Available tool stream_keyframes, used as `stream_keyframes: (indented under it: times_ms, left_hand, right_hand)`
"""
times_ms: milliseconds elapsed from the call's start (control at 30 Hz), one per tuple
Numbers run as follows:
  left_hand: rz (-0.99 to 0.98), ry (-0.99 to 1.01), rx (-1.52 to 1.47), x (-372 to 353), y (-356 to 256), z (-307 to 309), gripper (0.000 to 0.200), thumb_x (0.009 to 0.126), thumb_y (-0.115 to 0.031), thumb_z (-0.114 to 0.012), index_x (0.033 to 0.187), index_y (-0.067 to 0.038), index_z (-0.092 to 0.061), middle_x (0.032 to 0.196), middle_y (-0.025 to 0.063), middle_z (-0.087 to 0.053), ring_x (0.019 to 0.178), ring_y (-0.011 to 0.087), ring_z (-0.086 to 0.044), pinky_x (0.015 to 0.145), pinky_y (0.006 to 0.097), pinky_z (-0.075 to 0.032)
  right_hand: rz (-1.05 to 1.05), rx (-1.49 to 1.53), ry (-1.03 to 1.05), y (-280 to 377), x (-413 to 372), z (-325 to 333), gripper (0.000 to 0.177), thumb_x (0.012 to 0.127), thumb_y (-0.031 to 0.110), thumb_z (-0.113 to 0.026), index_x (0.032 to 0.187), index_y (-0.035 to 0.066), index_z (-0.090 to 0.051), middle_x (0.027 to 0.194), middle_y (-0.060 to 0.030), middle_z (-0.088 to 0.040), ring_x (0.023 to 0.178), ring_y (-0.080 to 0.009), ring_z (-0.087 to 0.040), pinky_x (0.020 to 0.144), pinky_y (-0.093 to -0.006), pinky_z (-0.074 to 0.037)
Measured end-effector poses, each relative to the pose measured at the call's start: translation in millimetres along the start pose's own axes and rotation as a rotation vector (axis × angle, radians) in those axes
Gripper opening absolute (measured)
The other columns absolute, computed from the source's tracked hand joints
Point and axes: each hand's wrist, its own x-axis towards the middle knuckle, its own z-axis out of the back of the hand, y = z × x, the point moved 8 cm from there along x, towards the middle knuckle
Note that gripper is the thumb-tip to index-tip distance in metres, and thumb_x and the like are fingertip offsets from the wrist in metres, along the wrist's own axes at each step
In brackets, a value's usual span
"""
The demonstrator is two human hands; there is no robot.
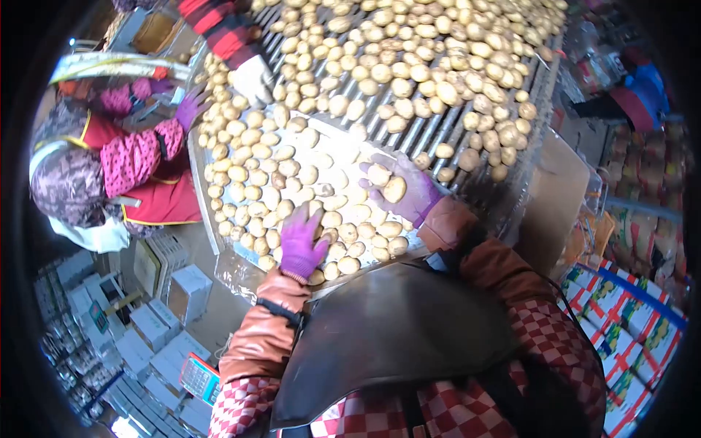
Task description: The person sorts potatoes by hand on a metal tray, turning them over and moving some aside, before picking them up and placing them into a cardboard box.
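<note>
You look to be in the middle of handling potatoes (308, 174) that lie loose across the desk (332, 139) in the centre of the frame. Your right hand (409, 191), right of centre, cups two potatoes (394, 190) side by side, fingers curled around them. Your left hand (303, 241), lower and nearer the middle, is spread over others; you can't tell from here whether it grips one. Any next move calls for a secure right hold and care around the co-worker's white glove (253, 80) at upper left.
</note>
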Motion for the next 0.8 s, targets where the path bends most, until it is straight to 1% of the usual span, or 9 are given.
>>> stream_keyframes:
  times_ms: [67,133,200,300,433,467,600,700,800]
  left_hand:
    - [0.126,0.072,-0.086,-8.0,6.0,-0.1,0.061,0.074,-0.023,-0.072,0.13,-0.007,-0.054,0.135,0.0242,-0.048,0.123,0.0433,-0.046,0.102,0.0507,-0.039]
    - [0.022,-0.001,-0.068,-6.5,-11.1,0.5,0.063,0.072,-0.025,-0.072,0.13,-0.007,-0.053,0.131,0.0228,-0.049,0.12,0.042,-0.048,0.097,0.0498,-0.041]
    - [-0.108,0.052,-0.117,10.8,-55.2,3.2,0.067,0.071,-0.033,-0.073,0.129,-0.006,-0.053,0.127,0.0206,-0.049,0.116,0.0412,-0.048,0.094,0.0499,-0.041]
    - [-0.243,0.204,0.123,13.1,-74.9,-37.9,0.084,0.068,-0.045,-0.076,0.14,-0.015,-0.045,0.144,0.0182,-0.038,0.131,0.04,-0.036,0.109,0.0567,-0.024]
    - [-0.199,0.209,0.137,50.9,-47.7,-38.1,0.076,0.07,-0.042,-0.076,0.136,-0.018,-0.05,0.142,0.0182,-0.042,0.136,0.0417,-0.033,0.113,0.0565,-0.021]
    - [-0.278,0.046,0.166,52.6,-42.3,-35.5,0.068,0.073,-0.038,-0.074,0.135,-0.017,-0.052,0.14,0.0199,-0.044,0.132,0.0422,-0.038,0.111,0.0563,-0.025]
    - [-0.002,-0.049,0.121,59.1,4.2,-32.2,0.073,0.08,-0.035,-0.072,0.143,-0.01,-0.044,0.147,0.024,-0.04,0.135,0.0466,-0.035,0.111,0.0546,-0.027]
    - [-0.011,-0.052,0.276,56.8,16.6,-51.8,0.079,0.077,-0.039,-0.073,0.143,-0.009,-0.044,0.149,0.0243,-0.036,0.134,0.0474,-0.035,0.107,0.0582,-0.029]
    - [0.059,0.017,0.215,60.3,12.8,-62.0,0.081,0.079,-0.041,-0.072,0.145,-0.008,-0.04,0.151,0.0245,-0.033,0.136,0.0485,-0.033,0.109,0.0586,-0.026]
  right_hand:
    - [0.078,0.001,0.125,2.3,-7.8,3.7,0.057,0.1,0.055,-0.038,0.138,0.013,-0.046,0.144,-0.0144,-0.046,0.124,-0.0348,-0.05,0.088,-0.0384,-0.049]
    - [0.051,0.156,0.14,-0.5,-10.5,17.8,0.062,0.099,0.06,-0.035,0.14,0.014,-0.044,0.145,-0.0145,-0.046,0.122,-0.0343,-0.051,0.088,-0.039,-0.049]
    - [0.146,0.017,0.16,5.3,-23.5,17.5,0.065,0.1,0.061,-0.029,0.145,0.016,-0.041,0.143,-0.0099,-0.048,0.116,-0.0292,-0.054,0.086,-0.0368,-0.05]
    - [0.136,0.119,0.131,8.9,-42.7,25.8,0.065,0.099,0.061,-0.031,0.145,0.017,-0.043,0.138,-0.0105,-0.052,0.114,-0.0265,-0.056,0.085,-0.0365,-0.051]
    - [0.238,0.201,-0.053,14.7,-76.3,71.9,0.045,0.097,0.027,-0.057,0.139,0.016,-0.049,0.133,-0.0118,-0.056,0.105,-0.0249,-0.06,0.071,-0.0273,-0.053]
    - [0.286,0.135,-0.013,19.5,-88.5,82.6,0.044,0.098,0.027,-0.056,0.14,0.016,-0.049,0.131,-0.0141,-0.057,0.102,-0.0245,-0.061,0.071,-0.0278,-0.053]
    - [0.4,0.025,-0.103,29.9,-152.7,114.6,0.044,0.1,0.031,-0.052,0.14,0.013,-0.047,0.126,-0.0165,-0.058,0.089,-0.0195,-0.062,0.067,-0.0264,-0.053]
    - [0.508,0.071,-0.125,31.1,-181.7,150.4,0.043,0.101,0.04,-0.048,0.136,0.014,-0.05,0.118,-0.0137,-0.063,0.077,-0.0144,-0.061,0.059,-0.0239,-0.05]
    - [0.606,0.322,-0.046,43.6,-223.6,174.3,0.043,0.1,0.043,-0.048,0.134,0.016,-0.05,0.126,-0.0133,-0.059,0.093,-0.02,-0.062,0.063,-0.0254,-0.054]
